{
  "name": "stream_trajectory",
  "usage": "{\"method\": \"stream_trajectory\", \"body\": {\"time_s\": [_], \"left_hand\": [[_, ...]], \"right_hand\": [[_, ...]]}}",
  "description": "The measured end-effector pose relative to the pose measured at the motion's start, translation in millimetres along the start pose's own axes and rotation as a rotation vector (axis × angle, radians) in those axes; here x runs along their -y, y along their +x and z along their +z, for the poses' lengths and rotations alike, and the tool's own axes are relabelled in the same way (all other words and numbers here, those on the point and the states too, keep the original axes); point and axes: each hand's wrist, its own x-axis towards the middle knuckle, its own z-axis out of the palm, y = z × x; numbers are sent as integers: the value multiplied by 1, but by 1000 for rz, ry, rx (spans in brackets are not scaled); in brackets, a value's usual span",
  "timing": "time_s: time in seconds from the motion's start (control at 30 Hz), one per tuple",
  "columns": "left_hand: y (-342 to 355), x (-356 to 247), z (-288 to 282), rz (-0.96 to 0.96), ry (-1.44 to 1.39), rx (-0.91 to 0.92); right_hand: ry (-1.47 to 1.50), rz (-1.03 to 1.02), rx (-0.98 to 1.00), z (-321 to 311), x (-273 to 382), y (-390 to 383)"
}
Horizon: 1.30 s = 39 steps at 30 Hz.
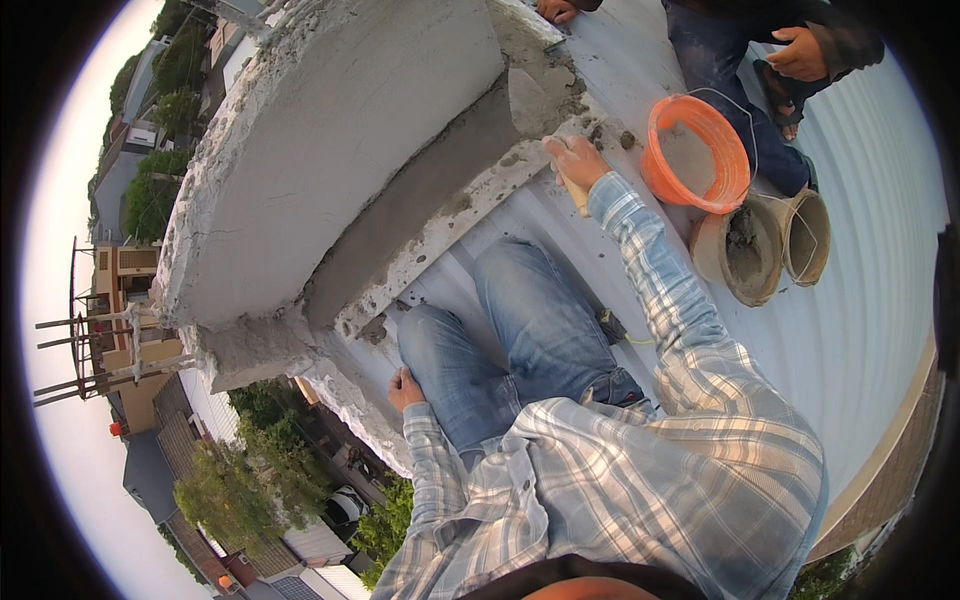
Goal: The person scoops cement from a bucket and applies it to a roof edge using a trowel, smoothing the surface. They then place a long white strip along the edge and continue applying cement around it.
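Observation:
My right hand [578, 160] is closed around a tool with a light wooden handle [574, 194]; I cannot make out its blade. It is at the far end of a mortar-spotted pale board [440, 240]. Beyond this board runs a band of wet grey mortar [400, 225], along the foot of a curved plastered wall [340, 150]. More rough mortar [550, 85] lies at the band's far end. My left hand [405, 390] rests beside my left knee near the roof edge, fingers partly extended and holding nothing visible.
An orange bucket [665, 150] with grey material stands right of my right hand, near two mortar-stained buckets [740, 250]. A co-worker's hand [798, 54] and legs are at the upper right. Ridged metal roofing [850, 230] lies under us; at left the edge drops toward trees and houses.

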Motion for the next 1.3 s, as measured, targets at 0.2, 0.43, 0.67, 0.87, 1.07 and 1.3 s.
{"method": "stream_trajectory", "body": {"time_s": [0.2,0.43,0.67,0.87,1.07,1.3], "left_hand": [[4,-4,9,14,-14,-8],[-6,-4,4,5,-48,2],[-9,-5,6,-3,-107,8],[-9,-10,-2,-24,-89,9],[-8,-10,3,-44,-134,-5],[-13,-9,0,-53,-191,26]], "right_hand": [[-26,-34,-178,-30,-33,46],[597,321,-56,-56,-73,44],[504,402,165,16,-61,29],[445,430,330,112,-44,-17],[-433,-67,378,186,-26,-48],[-1149,-39,118,78,-21,7]]}}
